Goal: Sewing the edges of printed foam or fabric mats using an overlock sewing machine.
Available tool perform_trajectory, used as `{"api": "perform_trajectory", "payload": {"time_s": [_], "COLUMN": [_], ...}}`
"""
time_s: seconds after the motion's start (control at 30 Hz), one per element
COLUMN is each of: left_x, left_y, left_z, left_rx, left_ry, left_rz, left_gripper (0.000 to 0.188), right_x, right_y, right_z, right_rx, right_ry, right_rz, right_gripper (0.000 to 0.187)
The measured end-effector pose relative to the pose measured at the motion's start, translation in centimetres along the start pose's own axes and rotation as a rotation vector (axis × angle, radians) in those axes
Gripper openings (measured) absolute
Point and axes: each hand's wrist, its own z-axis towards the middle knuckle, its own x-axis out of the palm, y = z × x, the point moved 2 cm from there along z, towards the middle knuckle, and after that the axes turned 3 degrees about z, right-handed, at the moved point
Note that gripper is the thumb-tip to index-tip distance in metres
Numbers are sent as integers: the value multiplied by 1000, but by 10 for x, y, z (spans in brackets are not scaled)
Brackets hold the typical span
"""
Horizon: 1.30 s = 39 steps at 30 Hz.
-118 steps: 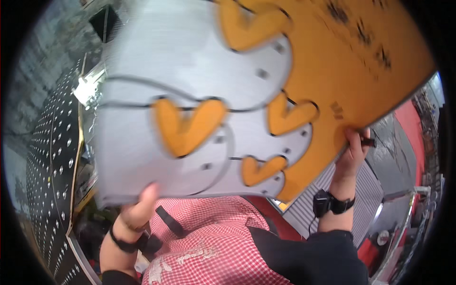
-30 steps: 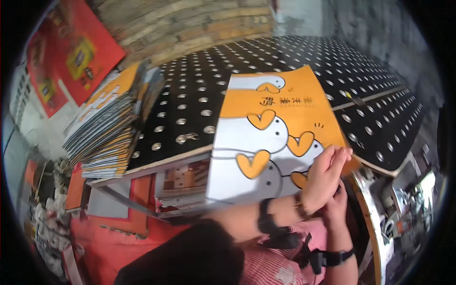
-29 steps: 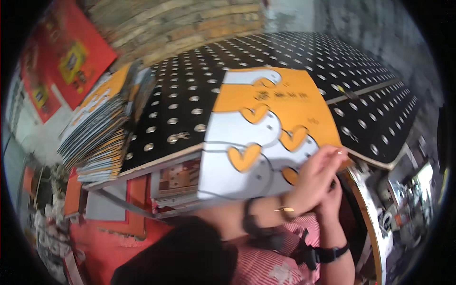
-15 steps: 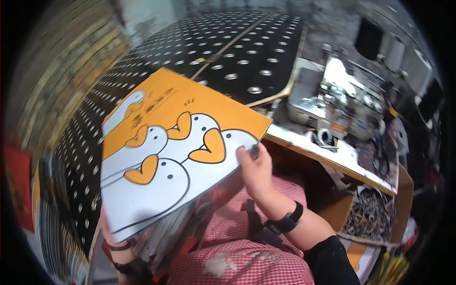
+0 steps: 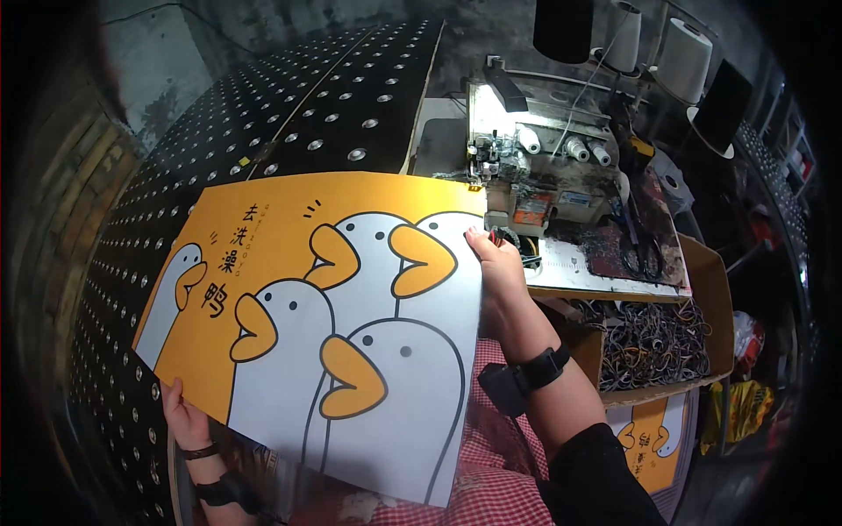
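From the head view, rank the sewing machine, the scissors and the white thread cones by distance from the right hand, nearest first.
1. Sewing machine: just above and right of the right hand, which grips the duck-print sheet.
2. Scissors: farther right, lying on the machine table.
3. White thread cones: farthest, at the top right behind the machine.

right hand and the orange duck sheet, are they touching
Touching. The head view shows the right hand gripping the right edge of the orange duck sheet, its fingers curled over that edge near the top corner.
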Motion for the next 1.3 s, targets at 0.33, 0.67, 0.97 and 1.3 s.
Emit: {"api": "perform_trajectory", "payload": {"time_s": [0.33, 0.67, 0.97, 1.3], "left_x": [0, 51, 95, 166], "left_y": [1, 17, 35, 61], "left_z": [32, 94, 160, 223], "left_rx": [-111, -132, -156, -232], "left_ry": [22, 66, 89, -21], "left_rz": [41, 65, 38, 12], "left_gripper": [37, 36, 34, 30], "right_x": [-14, -22, -22, -19], "right_y": [-6, -15, -12, -6], "right_z": [12, -51, -72, -54], "right_rx": [-164, -251, -351, -597], "right_ry": [23, 69, 69, -7], "right_rz": [-263, -432, -498, -654], "right_gripper": [17, 30, 50, 15]}}
